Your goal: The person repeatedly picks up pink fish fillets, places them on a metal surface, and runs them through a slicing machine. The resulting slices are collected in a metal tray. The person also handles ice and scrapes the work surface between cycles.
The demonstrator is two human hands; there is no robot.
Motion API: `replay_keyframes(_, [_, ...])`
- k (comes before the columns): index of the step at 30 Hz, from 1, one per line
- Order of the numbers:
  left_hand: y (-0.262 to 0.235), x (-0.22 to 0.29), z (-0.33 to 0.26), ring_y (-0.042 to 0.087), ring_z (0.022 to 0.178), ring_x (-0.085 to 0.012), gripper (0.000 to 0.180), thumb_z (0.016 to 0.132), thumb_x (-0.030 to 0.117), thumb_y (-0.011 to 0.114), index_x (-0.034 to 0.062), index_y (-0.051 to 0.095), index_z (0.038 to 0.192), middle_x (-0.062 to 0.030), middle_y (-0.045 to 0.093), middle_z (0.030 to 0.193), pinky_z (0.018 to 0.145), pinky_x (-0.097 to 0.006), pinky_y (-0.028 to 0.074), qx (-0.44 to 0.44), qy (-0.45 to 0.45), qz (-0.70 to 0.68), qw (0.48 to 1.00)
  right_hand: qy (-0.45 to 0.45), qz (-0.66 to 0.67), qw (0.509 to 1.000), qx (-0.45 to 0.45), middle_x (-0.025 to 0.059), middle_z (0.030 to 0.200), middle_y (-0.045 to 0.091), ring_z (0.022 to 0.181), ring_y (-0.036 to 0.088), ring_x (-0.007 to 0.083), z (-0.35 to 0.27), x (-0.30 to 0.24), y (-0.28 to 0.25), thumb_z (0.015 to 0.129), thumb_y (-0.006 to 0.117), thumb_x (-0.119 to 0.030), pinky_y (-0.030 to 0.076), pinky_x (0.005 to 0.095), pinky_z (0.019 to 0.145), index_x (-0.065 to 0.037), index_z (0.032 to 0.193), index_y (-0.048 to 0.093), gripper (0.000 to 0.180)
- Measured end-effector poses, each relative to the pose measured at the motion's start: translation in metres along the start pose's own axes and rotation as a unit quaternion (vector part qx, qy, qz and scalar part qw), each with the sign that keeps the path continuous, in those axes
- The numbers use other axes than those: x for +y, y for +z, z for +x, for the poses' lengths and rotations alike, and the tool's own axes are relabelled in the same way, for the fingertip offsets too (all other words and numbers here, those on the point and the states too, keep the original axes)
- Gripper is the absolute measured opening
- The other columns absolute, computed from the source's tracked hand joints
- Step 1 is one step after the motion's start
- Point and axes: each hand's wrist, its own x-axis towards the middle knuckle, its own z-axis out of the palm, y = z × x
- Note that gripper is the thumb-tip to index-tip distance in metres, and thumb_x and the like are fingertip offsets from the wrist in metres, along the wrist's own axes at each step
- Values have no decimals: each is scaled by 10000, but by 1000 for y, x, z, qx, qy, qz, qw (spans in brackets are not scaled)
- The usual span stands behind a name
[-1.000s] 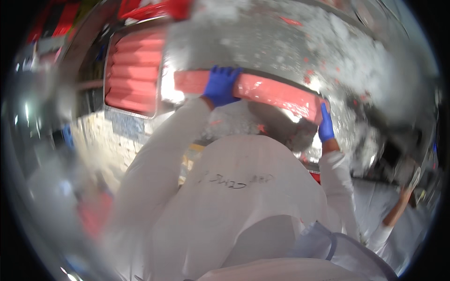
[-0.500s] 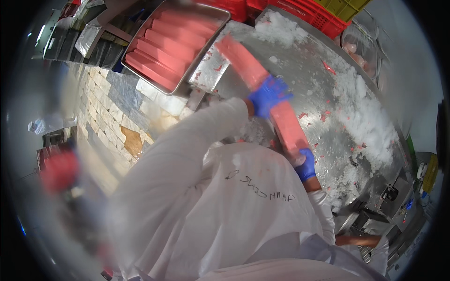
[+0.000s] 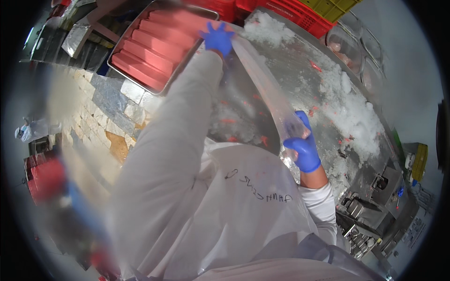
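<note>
My left hand (image 3: 217, 39) is stretched far forward, fingers spread, over the near right corner of a metal tray (image 3: 167, 89). Under and beside its fingers is the end of a long pink bar (image 3: 190, 23); whether they press on it, I cannot tell. Several similar pink bars (image 3: 150, 47) lie side by side in the tray. My right hand (image 3: 303, 150) is closed around the bunched near end of a limp, clear plastic sleeve (image 3: 262, 82). The sleeve stretches over the steel table (image 3: 243, 89), its far end just right of my left hand. Both hands wear blue gloves.
Crushed ice (image 3: 351, 107) and pink scraps are scattered over the table, with another ice heap (image 3: 267, 29) at the back. Red crates (image 3: 300, 14) and a yellow crate (image 3: 335, 7) stand behind. Metal equipment (image 3: 365, 206) is at the right, a tiled floor (image 3: 108, 112) at left.
The pink bar that stretched between my hands has gone from there; the plastic sleeve now hangs slack from my right hand. My left hand has moved forward to the tray.
</note>
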Motion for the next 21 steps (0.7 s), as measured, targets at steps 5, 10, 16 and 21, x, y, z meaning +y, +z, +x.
replay_keyframes(5, [12, 0, 3, 348, 1501, -418, 436, 946, 405, 664, 396, 660, 1382, 8, 522, 1557, 1142, -807, 217, -83, 14, -56, 995, -31, 22, 986, 161, 56, 1217, 593, 1154, 554, 179, -65, 38, -60, 790, 653, -128, 477, 355, 984, -76, 1346, 556, 567])
replay_keyframes(10, [16, 26, -107, 610, 1177, -312, 159, 871, 224, 657, 192, 742, 1002, -60, 700, 1102, 1106, -600, 374, 125, 214, -267, 931, -128, -37, 907, 400, 108, 1439, 520, 1330, 490, 223, -123, 96, -163, 966, 682, -152, 532, 359, 902, -85, 1430, 549, 488])
replay_keyframes(16, [-3, 3, -229, 679, 838, -350, 138, 794, 207, 705, 187, 723, 929, -107, 698, 852, 864, -499, 468, 95, 200, -424, 878, -320, 4, 892, 319, 155, 1565, 471, 1440, 437, 284, -110, -37, -143, 1051, 528, -207, 325, 487, 1215, 13, 1517, 465, 519])
replay_keyframes(21, [-116, -12, -218, 677, 988, -381, 427, 899, 346, 736, 154, 667, 1274, -133, 716, 1059, 983, -502, 485, 30, 217, -491, 843, -434, -188, 823, 314, 130, 1573, 464, 1429, 448, 271, -60, -128, -99, 1030, 559, -301, 349, 467, 1190, -35, 1546, 443, 592])
